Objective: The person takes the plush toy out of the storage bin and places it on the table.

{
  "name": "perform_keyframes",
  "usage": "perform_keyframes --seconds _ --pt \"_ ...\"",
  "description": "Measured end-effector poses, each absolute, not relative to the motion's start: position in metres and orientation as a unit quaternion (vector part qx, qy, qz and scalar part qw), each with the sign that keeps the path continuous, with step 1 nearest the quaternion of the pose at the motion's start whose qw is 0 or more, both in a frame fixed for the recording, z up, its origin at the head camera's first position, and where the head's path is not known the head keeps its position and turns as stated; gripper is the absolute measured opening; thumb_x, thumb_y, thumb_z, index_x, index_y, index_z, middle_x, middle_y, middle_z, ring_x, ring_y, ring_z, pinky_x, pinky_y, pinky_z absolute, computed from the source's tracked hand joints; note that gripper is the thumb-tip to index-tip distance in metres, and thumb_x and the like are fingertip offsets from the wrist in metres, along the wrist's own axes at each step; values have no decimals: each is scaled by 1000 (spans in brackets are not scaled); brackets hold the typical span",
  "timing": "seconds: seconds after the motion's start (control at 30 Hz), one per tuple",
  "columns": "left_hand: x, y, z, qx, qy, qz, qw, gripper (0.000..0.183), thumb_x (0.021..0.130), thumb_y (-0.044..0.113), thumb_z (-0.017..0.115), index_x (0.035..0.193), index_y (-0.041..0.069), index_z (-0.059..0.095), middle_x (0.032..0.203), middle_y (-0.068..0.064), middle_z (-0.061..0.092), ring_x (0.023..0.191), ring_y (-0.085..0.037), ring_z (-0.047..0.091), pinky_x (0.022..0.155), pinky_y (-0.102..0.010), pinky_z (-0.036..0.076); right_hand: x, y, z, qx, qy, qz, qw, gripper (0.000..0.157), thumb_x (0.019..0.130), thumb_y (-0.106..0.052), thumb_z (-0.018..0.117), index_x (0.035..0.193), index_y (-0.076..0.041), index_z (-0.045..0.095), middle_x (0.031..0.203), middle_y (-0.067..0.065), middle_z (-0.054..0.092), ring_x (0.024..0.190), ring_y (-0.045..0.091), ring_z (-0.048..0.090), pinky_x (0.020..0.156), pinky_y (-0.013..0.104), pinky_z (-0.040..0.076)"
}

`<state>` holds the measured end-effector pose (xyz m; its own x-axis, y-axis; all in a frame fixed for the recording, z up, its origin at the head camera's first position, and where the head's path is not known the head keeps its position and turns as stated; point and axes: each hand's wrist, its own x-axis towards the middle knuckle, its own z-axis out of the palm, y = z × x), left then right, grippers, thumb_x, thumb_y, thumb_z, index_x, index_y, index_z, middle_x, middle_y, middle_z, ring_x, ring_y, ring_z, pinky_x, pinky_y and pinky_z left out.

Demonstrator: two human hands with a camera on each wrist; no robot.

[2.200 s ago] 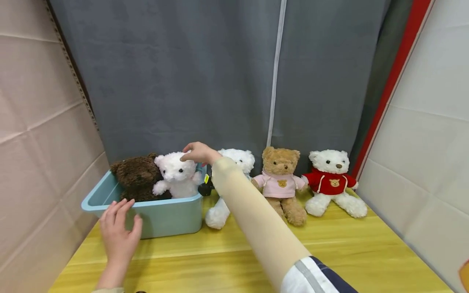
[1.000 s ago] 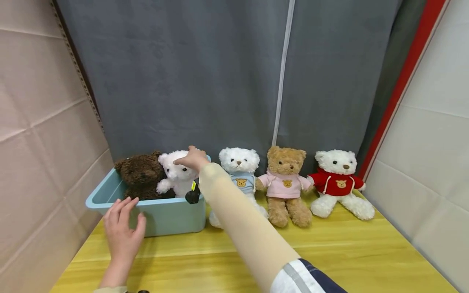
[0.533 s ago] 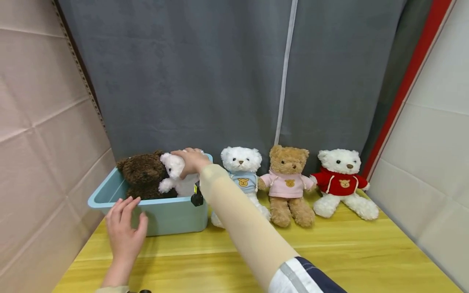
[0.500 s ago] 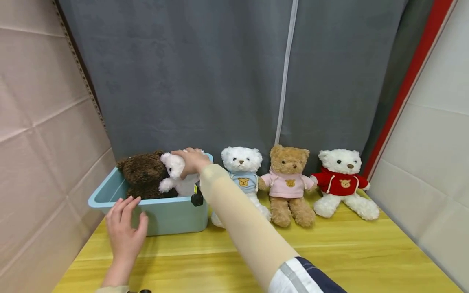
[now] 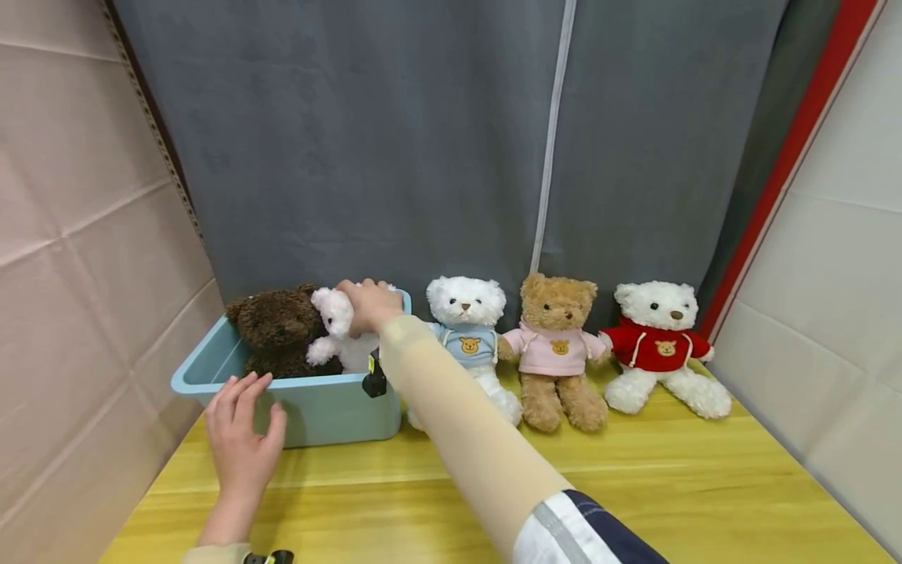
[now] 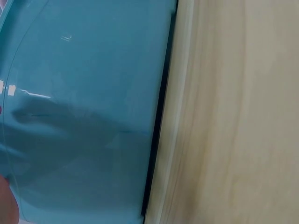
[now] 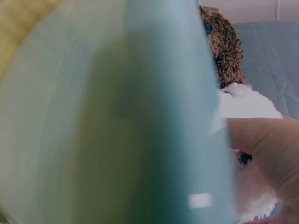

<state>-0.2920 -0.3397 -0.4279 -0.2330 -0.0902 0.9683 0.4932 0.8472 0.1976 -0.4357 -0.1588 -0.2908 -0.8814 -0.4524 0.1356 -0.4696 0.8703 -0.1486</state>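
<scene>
A pale blue plastic tub stands on the left of the wooden table. Inside it sit a dark brown teddy bear and, to its right, a white-and-pink teddy bear. My right hand grips the pink one's head from the right, covering much of its face. In the right wrist view the thumb presses into the white fur beside the blurred tub wall. My left hand rests its fingertips on the tub's front rim, thumb spread away. The tub's side fills much of the left wrist view.
To the tub's right sit a white bear in a blue top, a tan bear in a pink hoodie and a white bear in a red hoodie. A grey curtain hangs behind; pale walls flank the table.
My right hand has moved left and down from above the pink-and-white bear and taken hold of its head, which has turned leftward. My left hand has stayed at the tub rim.
</scene>
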Motion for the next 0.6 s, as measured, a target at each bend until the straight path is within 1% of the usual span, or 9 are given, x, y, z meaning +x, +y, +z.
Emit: perform_keyframes --seconds 0.07,0.23,0.37,0.5,0.6 --pt "-292 -338 -428 -135 -750 -242 600 40 79 15 55 114 -1 66 117 -25 58 116 -48 46 106 -49 29 -438 -155 -292 237 -965 93 57 80 76 -35 78 145 -42 37 135 0 49 116 23 48 82 45 47" --pt "-290 -340 -429 -134 -755 -245 594 40 79 15 55 114 -2 65 117 -26 57 117 -49 45 107 -50 28 -439 -145 -287 250 -957 129 72 77 77 -38 76 145 -40 39 133 -1 51 115 24 50 82 46 47" --pt "-289 -342 -428 -132 -753 -245 596 40 79 15 54 114 -2 65 117 -26 58 118 -49 45 107 -49 27 -434 -140 -268 269 -946 155 89 78 78 -38 77 146 -39 39 133 -2 51 114 24 49 81 43 47" --pt "-288 -343 -428 -130 -756 -243 593 41 79 16 54 114 -2 65 117 -26 58 118 -49 45 108 -47 27 -430 -135 -246 280 -939 156 126 80 77 -38 77 146 -41 37 131 -3 49 112 20 47 80 39 45" --pt "-289 -342 -427 -131 -756 -245 593 41 79 16 54 114 -2 65 117 -26 58 118 -48 45 108 -47 27 -430 -129 -233 282 -933 160 158 81 77 -37 76 146 -41 36 128 -4 48 109 18 45 82 39 44"
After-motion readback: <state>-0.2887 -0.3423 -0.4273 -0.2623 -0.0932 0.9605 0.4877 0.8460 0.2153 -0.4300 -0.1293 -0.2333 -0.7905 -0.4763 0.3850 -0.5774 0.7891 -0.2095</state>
